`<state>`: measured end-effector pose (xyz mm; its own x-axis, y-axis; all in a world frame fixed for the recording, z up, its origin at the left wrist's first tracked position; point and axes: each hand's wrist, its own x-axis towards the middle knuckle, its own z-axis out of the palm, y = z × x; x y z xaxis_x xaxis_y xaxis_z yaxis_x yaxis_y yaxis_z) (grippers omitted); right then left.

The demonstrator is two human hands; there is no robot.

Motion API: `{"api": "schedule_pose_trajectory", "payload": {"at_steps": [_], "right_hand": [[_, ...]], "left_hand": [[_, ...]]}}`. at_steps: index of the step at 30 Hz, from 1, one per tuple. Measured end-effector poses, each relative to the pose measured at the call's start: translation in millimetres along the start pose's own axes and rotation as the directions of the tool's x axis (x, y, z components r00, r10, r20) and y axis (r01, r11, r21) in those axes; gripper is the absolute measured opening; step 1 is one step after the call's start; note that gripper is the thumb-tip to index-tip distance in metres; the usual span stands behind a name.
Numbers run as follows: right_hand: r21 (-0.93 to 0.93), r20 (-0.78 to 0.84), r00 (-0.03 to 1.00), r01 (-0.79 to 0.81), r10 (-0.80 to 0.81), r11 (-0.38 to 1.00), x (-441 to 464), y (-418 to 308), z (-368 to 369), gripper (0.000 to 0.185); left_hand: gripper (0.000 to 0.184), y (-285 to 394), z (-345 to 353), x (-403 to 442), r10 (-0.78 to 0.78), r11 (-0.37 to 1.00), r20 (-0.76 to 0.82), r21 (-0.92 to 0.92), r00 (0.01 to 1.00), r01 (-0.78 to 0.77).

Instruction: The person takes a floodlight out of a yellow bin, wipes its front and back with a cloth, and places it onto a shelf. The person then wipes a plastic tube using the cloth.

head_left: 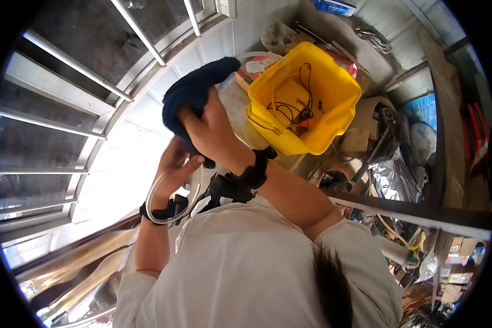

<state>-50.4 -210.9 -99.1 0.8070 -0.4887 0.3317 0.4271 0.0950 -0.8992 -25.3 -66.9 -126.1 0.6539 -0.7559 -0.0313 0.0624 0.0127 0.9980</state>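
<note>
A dark blue cloth (188,90) is bunched in my right hand (217,128), its fingers closed round it and partly hidden in the folds. Just below, my left hand (172,167) is against the cloth's lower end, with the thumb pointing toward the right hand. A pale, clear hose (172,221) curves in a loop across my left wrist and runs up to the left hand, which appears closed on it. The exact grip of the left fingers is hidden. Another stretch of hose (262,53) shows behind the cloth, leading to the yellow bucket (259,123).
Black cable (281,106) and an orange item (307,123) lie inside the bucket. A barred window (93,131) is on the left. To the right are a metal beam (410,212), crumpled foil (393,180) and cardboard. A blue box (333,6) stands at the back.
</note>
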Motion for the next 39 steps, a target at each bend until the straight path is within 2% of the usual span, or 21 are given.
{"api": "schedule_pose_trajectory", "payload": {"at_steps": [3,6,7,9,11,12,13,14,16,18,19,22,25,28,29,31,33,34,35,38,39], "right_hand": [[-0.098,0.107,0.990,-0.084,0.094,0.992,-6,10,14,0.025],[-0.163,-0.076,0.994,0.064,-0.077,0.984,-8,4,28,0.021],[0.001,-0.152,0.962,-0.229,0.226,0.974,0,8,27,0.016],[0.090,-0.312,0.900,-0.290,0.304,0.953,9,-2,19,0.026],[0.509,-0.288,0.821,-0.304,0.492,0.805,17,-15,1,0.028],[-0.210,-0.151,0.985,-0.113,0.082,0.971,12,-14,-18,0.035],[-0.772,0.018,0.938,0.233,-0.347,0.591,7,-13,-37,0.045],[-0.842,-0.029,0.931,0.173,-0.363,0.511,10,7,-73,0.045],[-0.678,-0.253,0.933,0.019,-0.257,0.735,27,58,-151,0.047],[-0.288,-0.338,0.941,-0.107,0.004,0.952,30,76,-207,0.047],[-0.219,-0.305,0.949,-0.148,0.077,0.964,26,79,-233,0.046],[-0.186,-0.291,0.955,-0.104,0.047,0.977,7,40,-178,0.043],[-0.396,-0.316,0.931,0.047,-0.184,0.917,-9,-13,-141,0.040],[-0.801,-0.098,0.919,0.156,-0.383,0.579,-27,-93,-100,0.037],[-0.868,-0.007,0.908,0.202,-0.419,0.453,-31,-117,-89,0.037],[-0.843,0.068,0.862,0.318,-0.502,0.433,-33,-138,-92,0.037],[-0.346,-0.369,0.906,0.074,-0.209,0.935,-35,-160,-77,0.036],[0.011,-0.472,0.881,-0.027,0.029,1.000,-34,-170,-66,0.036],[0.009,-0.476,0.874,0.111,-0.094,0.994,-38,-166,-32,0.035],[-0.402,-0.665,0.739,-0.231,-0.109,0.886,-34,-159,-44,0.030],[-0.327,-0.653,0.747,-0.134,-0.121,0.936,-36,-150,-30,0.029]], "left_hand": [[0.028,14,-17,-14,-0.063,0.984,0.207,0.176,0.976,0.026],[0.019,22,-48,-26,-0.107,0.978,0.247,0.200,0.963,0.057],[0.018,24,-60,-30,-0.113,0.975,0.255,0.212,0.960,0.059],[0.016,40,-76,-46,-0.076,0.982,0.295,0.186,0.953,0.021],[0.017,54,-94,-64,0.002,0.986,0.368,0.155,0.930,-0.064],[0.013,60,-103,-78,-0.001,0.992,0.346,0.119,0.938,-0.043],[0.011,63,-117,-89,0.020,0.986,0.359,0.150,0.933,-0.079],[0.008,64,-133,-101,0.039,0.976,0.375,0.183,0.926,-0.115],[0.007,63,-160,-131,-0.061,0.981,0.270,0.193,0.961,0.008],[0.004,52,-188,-159,-0.109,0.986,0.159,0.145,0.981,0.086],[0.007,45,-202,-171,-0.136,0.984,0.128,0.131,0.982,0.119],[0.013,24,-225,-186,-0.153,0.980,0.052,0.134,0.987,0.145],[0.008,2,-230,-184,-0.057,0.992,0.012,0.114,0.998,0.055],[0.010,-10,-225,-169,0.003,0.979,0.035,0.204,0.999,-0.010],[0.012,-10,-223,-161,0.021,0.952,0.076,0.304,0.997,-0.043],[0.015,-10,-217,-145,0.037,0.866,0.164,0.488,0.986,-0.114],[0.016,-16,-203,-132,0.068,0.866,0.111,0.486,0.991,-0.114],[0.017,-22,-200,-126,0.089,0.868,0.101,0.480,0.991,-0.127],[0.018,-23,-198,-118,0.129,0.835,0.125,0.521,0.984,-0.176],[0.017,-15,-190,-98,0.179,0.690,0.163,0.682,0.970,-0.242],[0.020,-12,-186,-92,0.191,0.588,0.194,0.762,0.962,-0.271]]}}
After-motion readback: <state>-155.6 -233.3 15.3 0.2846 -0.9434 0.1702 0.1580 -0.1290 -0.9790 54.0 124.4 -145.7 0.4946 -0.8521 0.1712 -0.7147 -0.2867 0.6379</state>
